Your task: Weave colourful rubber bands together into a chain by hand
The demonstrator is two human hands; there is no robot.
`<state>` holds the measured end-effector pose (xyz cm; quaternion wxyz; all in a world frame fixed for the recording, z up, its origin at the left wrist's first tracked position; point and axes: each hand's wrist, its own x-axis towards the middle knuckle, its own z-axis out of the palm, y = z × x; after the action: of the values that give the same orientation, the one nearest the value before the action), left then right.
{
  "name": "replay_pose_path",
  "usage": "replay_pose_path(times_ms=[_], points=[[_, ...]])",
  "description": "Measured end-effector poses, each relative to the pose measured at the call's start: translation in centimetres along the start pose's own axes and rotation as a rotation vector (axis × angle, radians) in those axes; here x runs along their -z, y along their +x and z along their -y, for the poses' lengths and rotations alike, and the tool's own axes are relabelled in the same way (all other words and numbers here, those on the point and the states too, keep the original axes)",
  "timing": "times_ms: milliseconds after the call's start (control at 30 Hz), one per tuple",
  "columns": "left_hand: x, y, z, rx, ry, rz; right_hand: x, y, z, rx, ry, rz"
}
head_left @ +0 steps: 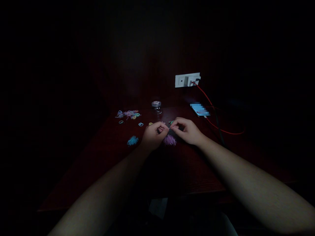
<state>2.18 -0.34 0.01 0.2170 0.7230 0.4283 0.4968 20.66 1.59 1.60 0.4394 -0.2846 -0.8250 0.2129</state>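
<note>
Fingertips of the left hand (154,136) and right hand (187,131) are pinched on some tiny pale thing (169,128), too dim to make out, right between them near a stringy purple pile (169,140). Stringy blue pile (133,141) sits off left, tangled multicolour heap (128,114) farther back, plus a roundish see-through jar (157,108) on the dark-red table (103,157).

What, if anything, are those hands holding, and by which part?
It cannot be told: the left hand and right hand nearly meet, but anything between their fingertips is too small and dim.
</note>
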Motion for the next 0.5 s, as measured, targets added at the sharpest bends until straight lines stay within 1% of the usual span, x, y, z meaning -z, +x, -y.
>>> replay_pose_path(times_ms=[167,267,333,400,467,500], points=[[0.1,0.1,-0.2,-0.011,0.011,0.008,-0.1,0.0,0.0,-0.019,-0.008,0.001],[0.7,0.2,-0.4,-0.013,0.04,0.002,-0.2,0.1,0.2,-0.035,-0.005,0.009],[1.8,0.0,-0.4,0.008,0.075,-0.044,-0.2,0.2,0.3,-0.056,-0.021,0.0],[3.5,-0.7,-0.2,0.026,0.16,-0.138,-0.1,0.2,0.1,-0.088,-0.038,-0.029],[5.5,-1.7,0.0,0.031,0.314,-0.21,0.0,0.3,-0.3,-0.098,-0.023,-0.063],[6.4,-2.3,0.1,0.035,0.407,-0.208,0.0,0.3,-0.5,-0.091,-0.008,-0.076]])
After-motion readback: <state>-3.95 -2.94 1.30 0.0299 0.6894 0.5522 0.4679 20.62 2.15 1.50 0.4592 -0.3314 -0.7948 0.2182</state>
